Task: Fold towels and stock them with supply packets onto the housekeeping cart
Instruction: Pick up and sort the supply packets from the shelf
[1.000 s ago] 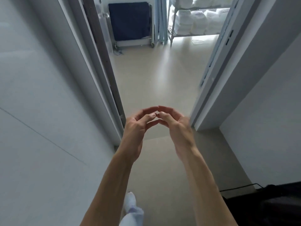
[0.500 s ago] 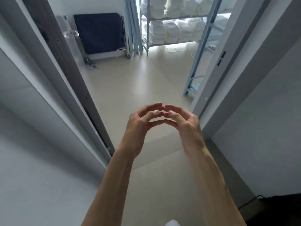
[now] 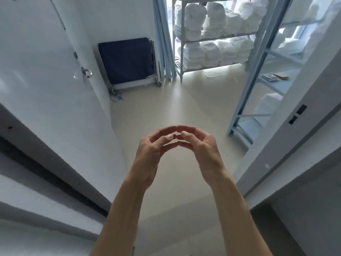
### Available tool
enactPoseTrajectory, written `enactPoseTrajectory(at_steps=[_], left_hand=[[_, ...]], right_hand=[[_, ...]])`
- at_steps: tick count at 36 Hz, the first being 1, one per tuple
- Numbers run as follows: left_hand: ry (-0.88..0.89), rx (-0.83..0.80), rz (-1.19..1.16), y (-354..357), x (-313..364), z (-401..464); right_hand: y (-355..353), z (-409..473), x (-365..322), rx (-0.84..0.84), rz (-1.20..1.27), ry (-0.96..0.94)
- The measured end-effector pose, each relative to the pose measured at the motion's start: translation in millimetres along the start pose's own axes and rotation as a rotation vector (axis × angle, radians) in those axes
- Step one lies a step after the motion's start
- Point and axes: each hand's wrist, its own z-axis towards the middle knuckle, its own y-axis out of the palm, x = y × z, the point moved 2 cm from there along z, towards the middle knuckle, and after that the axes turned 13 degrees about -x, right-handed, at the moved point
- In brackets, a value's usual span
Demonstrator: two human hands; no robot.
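My left hand [image 3: 149, 154] and right hand [image 3: 204, 150] hover empty in the doorway, fingers loosely curled, fingertips meeting. The folded white towels [image 3: 212, 41] sit stacked on the wire shelf rack [image 3: 181, 58], well ahead and slightly right of my hands, rows running left-right; my right hand is nearer. No legible writing anywhere. A dark folded cart [image 3: 127, 60] stands left of the rack.
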Motion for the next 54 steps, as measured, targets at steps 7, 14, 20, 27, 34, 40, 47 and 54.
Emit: enactPoseTrajectory(at_steps=[7,14,20,27,34,40,47,54], left_hand=[[0.039,0.063,-0.061,-24.1,22.9,120.0],[0.019,0.071,-0.104,-72.2,9.2,258.7],[-0.003,-0.043,-0.112,-112.2,12.1,404.4],[0.0,-0.166,-0.138,-146.3,56.3,553.8],[0.009,-0.205,-0.052,-160.0,58.2,667.2],[-0.025,-0.115,-0.01,-174.4,31.3,766.1],[-0.005,-0.043,-0.008,-166.2,40.7,914.2],[0.092,-0.032,-0.045,-127.4,68.7,1039.2]], right_hand=[[-32.1,126.6,-17.4,-0.046,-0.052,-0.032],[-63.7,267.5,0.5,-0.037,-0.111,-0.008],[-94.3,399.8,-2.0,0.075,-0.167,0.003],[-133.2,530.1,-45.6,0.194,-0.131,-0.028],[-185.2,623.7,-39.0,0.327,-0.091,-0.033],[-259.1,699.2,-13.9,0.476,0.006,-0.033],[-344.4,829.6,-23.3,0.491,0.121,-0.082],[-413.3,939.1,-67.5,0.428,0.124,-0.141]])
